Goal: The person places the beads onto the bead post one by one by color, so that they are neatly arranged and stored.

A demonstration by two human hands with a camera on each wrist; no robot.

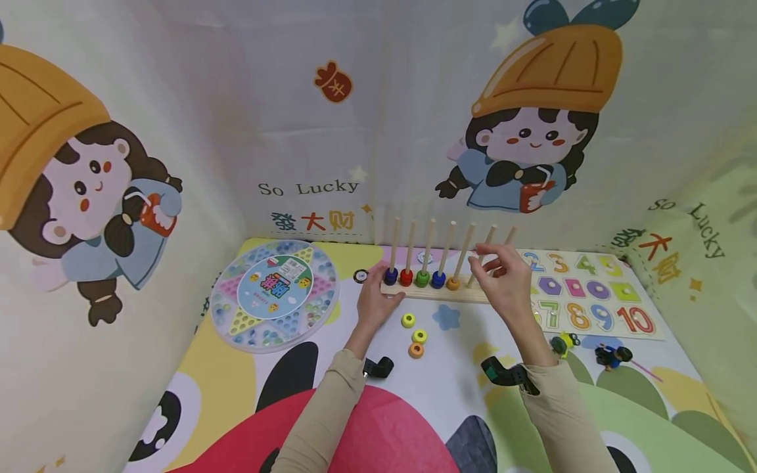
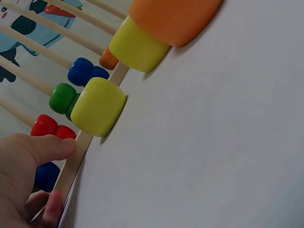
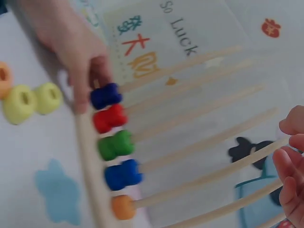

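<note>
A wooden peg stand [image 1: 437, 292] holds several upright pegs. Its left end is gripped by my left hand [image 1: 376, 299], thumb along the front edge beside the red beads [image 2: 45, 126]. Dark blue, red, green [image 3: 116, 145] and blue beads [image 3: 123, 174] sit in pairs on the first pegs. A single orange bead [image 3: 123, 207] lies at the foot of the following peg. My right hand [image 1: 505, 276] is at the peg tops, thumb and fingers apart around a tip, with no bead visible in them. Two yellow beads [image 1: 408, 320] and a loose orange bead [image 1: 416, 350] lie in front.
A round board game [image 1: 275, 295] lies to the left. On the right is a number board [image 1: 591, 299], partly behind my right arm, with two small figures [image 1: 613, 356] in front. A printed cloth [image 1: 402, 131] hangs behind the stand.
</note>
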